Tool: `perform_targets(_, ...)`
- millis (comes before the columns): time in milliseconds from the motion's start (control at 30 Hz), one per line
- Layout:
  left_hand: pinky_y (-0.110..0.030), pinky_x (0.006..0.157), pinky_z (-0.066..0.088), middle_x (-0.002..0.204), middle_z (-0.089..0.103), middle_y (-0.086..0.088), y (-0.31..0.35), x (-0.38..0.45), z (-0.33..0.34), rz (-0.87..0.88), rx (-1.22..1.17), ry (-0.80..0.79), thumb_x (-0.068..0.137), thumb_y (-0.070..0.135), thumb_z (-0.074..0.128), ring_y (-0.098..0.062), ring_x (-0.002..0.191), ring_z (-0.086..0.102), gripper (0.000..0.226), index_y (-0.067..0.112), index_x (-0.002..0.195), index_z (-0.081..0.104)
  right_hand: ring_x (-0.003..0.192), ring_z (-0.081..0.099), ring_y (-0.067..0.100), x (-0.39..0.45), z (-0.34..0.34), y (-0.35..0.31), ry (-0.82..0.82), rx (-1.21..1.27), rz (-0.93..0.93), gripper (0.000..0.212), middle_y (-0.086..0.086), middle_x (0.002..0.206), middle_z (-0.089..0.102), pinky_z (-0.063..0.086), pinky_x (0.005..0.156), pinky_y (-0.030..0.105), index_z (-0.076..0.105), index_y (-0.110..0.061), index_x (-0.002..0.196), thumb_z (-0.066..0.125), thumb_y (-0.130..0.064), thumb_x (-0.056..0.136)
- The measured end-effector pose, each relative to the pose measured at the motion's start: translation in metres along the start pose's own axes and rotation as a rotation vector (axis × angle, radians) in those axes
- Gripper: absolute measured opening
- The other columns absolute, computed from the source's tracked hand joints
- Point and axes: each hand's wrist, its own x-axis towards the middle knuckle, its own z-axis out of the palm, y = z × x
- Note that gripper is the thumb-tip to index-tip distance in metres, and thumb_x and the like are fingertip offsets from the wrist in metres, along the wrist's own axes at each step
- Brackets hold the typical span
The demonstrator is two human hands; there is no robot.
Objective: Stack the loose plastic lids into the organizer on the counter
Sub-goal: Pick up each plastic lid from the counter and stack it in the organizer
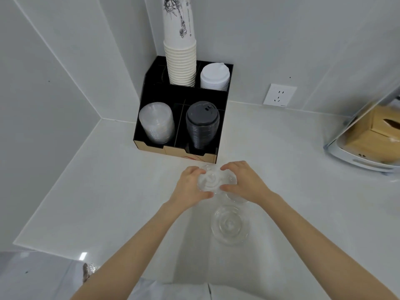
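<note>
At frame centre, your left hand [190, 187] and right hand [244, 182] close their fingers [227, 188] round a clear lid [216, 180]; uneven squeezing could buckle it before the organizer [151, 92], upper centre.

Bright, even, diffuse light leaves only faint shadows beneath the forearms behind the fingers [229, 166], a small glare patch sits near-left, and wide-angle distortion bends the edges.

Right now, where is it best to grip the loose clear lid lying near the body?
Probably at its thin outer rim, from above, fingertips on opposite edges. The clear lid lies flat and alone on the counter, so the rim is free.
</note>
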Motion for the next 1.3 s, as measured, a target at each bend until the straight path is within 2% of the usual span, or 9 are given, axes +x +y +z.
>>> perform_targets(100,-0.028,0.105,0.027,0.138,0.036,-0.012,-0.003,0.002,0.007,-0.028,0.028,-0.007,0.059,0.025,0.080,-0.026,0.128,0.032,0.077,0.011,0.124,0.043,0.124,0.036,0.022,0.002,0.008,0.007,-0.037,-0.046,0.016,0.063,0.001,0.129,0.054,0.034,0.102,0.032,0.049,-0.019,0.123,0.076,-0.033,0.068)
perform_targets(200,-0.030,0.104,0.029,0.137,0.037,-0.012,-0.005,0.004,0.011,-0.043,0.057,0.004,0.059,0.024,0.080,-0.026,0.126,0.032,0.077,0.012,0.125,0.042,0.125,0.035,0.022,0.004,0.014,0.011,-0.054,-0.078,0.019,0.066,0.000,0.129,0.053,0.035,0.101,0.035,0.048,-0.020,0.124,0.076,-0.034,0.065)
perform_targets(333,-0.029,0.098,0.034,0.131,0.045,-0.011,-0.006,0.005,0.015,-0.023,0.075,0.050,0.059,0.022,0.078,-0.028,0.120,0.036,0.073,0.012,0.123,0.044,0.124,0.037,0.023,0.006,0.020,0.012,-0.031,-0.068,0.007,0.062,-0.002,0.128,0.055,0.032,0.101,0.035,0.050,-0.020,0.122,0.075,-0.032,0.067)
perform_targets(533,-0.029,0.098,0.034,0.130,0.047,-0.010,-0.010,0.005,0.008,0.017,0.084,0.074,0.056,0.024,0.081,-0.028,0.119,0.039,0.073,0.014,0.121,0.048,0.121,0.040,0.021,0.007,0.018,0.011,0.008,-0.057,-0.016,0.057,-0.002,0.125,0.058,0.034,0.101,0.035,0.053,-0.021,0.119,0.074,-0.033,0.068)
perform_targets(767,-0.028,0.102,0.033,0.128,0.049,-0.009,-0.009,-0.004,-0.015,0.077,0.022,0.135,0.053,0.027,0.084,-0.025,0.118,0.046,0.072,0.013,0.117,0.053,0.119,0.042,0.020,0.002,0.007,-0.004,0.043,0.002,-0.057,0.055,-0.003,0.124,0.059,0.038,0.101,0.033,0.055,-0.022,0.117,0.076,-0.038,0.068)
perform_targets(933,-0.023,0.098,0.032,0.125,0.052,-0.008,-0.008,-0.014,-0.036,0.151,-0.006,0.231,0.052,0.027,0.085,-0.023,0.115,0.048,0.070,0.013,0.114,0.056,0.115,0.042,0.019,0.002,-0.008,-0.024,0.085,0.004,-0.128,0.053,-0.003,0.121,0.060,0.038,0.095,0.028,0.056,-0.023,0.116,0.076,-0.038,0.069)
perform_targets(1033,-0.024,0.097,0.036,0.121,0.054,-0.008,-0.004,-0.017,-0.052,0.200,-0.014,0.290,0.051,0.031,0.085,-0.021,0.112,0.050,0.067,0.014,0.110,0.058,0.111,0.044,0.017,0.005,-0.017,-0.039,0.127,0.017,-0.173,0.048,-0.005,0.118,0.061,0.041,0.094,0.029,0.058,-0.022,0.111,0.076,-0.036,0.069)
perform_targets(1300,-0.020,0.098,0.031,0.124,0.052,-0.006,0.009,-0.015,-0.096,0.236,-0.023,0.394,0.054,0.027,0.084,-0.011,0.113,0.045,0.066,0.015,0.113,0.059,0.112,0.045,0.018,0.024,-0.041,-0.074,0.213,0.004,-0.272,0.053,-0.002,0.122,0.061,0.041,0.098,0.031,0.058,-0.021,0.115,0.078,-0.035,0.068)
